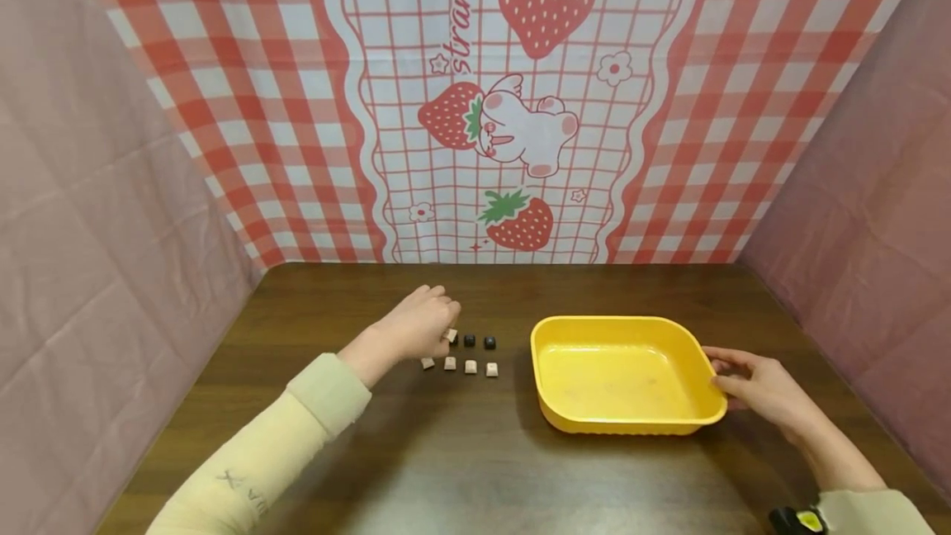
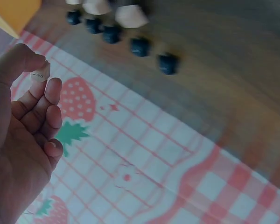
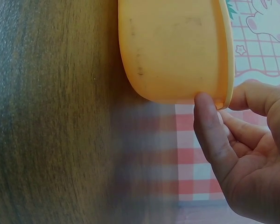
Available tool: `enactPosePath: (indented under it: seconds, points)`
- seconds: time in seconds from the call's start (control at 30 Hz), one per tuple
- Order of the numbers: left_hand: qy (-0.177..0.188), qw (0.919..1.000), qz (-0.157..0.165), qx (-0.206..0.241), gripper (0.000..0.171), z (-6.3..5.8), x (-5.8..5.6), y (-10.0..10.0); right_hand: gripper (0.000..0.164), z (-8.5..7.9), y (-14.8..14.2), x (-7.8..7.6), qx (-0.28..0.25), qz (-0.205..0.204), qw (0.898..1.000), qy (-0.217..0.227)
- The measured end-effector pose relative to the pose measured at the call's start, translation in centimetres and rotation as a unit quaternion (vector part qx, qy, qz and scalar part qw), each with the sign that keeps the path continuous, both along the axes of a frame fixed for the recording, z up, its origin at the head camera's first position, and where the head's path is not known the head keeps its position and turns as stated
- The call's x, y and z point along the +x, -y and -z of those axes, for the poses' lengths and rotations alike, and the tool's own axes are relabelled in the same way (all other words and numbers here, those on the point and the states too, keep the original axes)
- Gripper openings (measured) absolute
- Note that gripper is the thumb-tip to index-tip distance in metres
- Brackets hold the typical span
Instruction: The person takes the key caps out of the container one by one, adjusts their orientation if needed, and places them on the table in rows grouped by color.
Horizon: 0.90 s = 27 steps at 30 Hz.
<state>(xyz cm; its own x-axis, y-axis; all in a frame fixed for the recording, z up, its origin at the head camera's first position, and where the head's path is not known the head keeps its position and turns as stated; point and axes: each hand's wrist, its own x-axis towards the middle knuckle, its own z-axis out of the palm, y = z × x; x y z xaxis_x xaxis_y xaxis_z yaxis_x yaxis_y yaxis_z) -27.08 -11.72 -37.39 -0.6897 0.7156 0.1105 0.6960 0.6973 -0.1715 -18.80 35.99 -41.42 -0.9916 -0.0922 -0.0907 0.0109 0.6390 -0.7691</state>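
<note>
My left hand [image 1: 419,323] pinches a white keycap [image 2: 40,72] between thumb and index finger, its printed mark showing in the left wrist view. The hand is above a row of black keycaps [image 1: 489,343] and partly covers it in the head view. Nearer to me is a row of white keycaps [image 1: 470,366] on the table. On the right, my right hand [image 1: 765,386] holds the right end of a yellow plastic tub [image 1: 631,426]. In the right wrist view its thumb [image 3: 207,121] lies against the tub's outer wall, with another finger at the rim.
The brown wooden table [image 1: 461,477] carries everything. Behind it hangs a strawberry-print checked cloth [image 1: 505,147]. Pink fabric walls [image 1: 96,213] close in both sides. The tub's raised walls stand to the right of the keycaps.
</note>
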Motion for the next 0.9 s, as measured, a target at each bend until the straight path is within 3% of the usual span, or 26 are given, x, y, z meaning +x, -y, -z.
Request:
enactPosePath:
  seconds: [0.2, 0.37, 0.53, 0.7, 0.9]
  points:
    - [0.008, 0.9997, -0.013, 0.019, 0.022, 1.8, 0.0, 2.6, 0.055, 0.0, -0.1, 0.0, 0.008, 0.002, 1.000, -0.006]
    - [0.037, 0.9985, -0.040, 0.007, 0.021, 3.0, 0.0, 3.9, 0.055, 0.0, 0.0, 0.0, 0.009, 0.003, 1.000, -0.006]
    - [0.068, 0.9938, -0.081, -0.035, 0.020, 3.9, -0.2, 4.3, 0.055, 0.0, 0.1, 0.0, 0.001, 0.002, 1.000, -0.004]
    - [0.101, 0.9840, -0.122, -0.082, 0.022, 4.7, -0.4, 4.3, 0.056, 0.1, 0.1, 0.1, -0.005, 0.000, 1.000, 0.001]
    - [0.119, 0.9798, -0.135, -0.087, 0.023, 5.0, -0.5, 4.2, 0.056, 0.0, 0.0, 0.0, -0.001, 0.002, 1.000, -0.001]
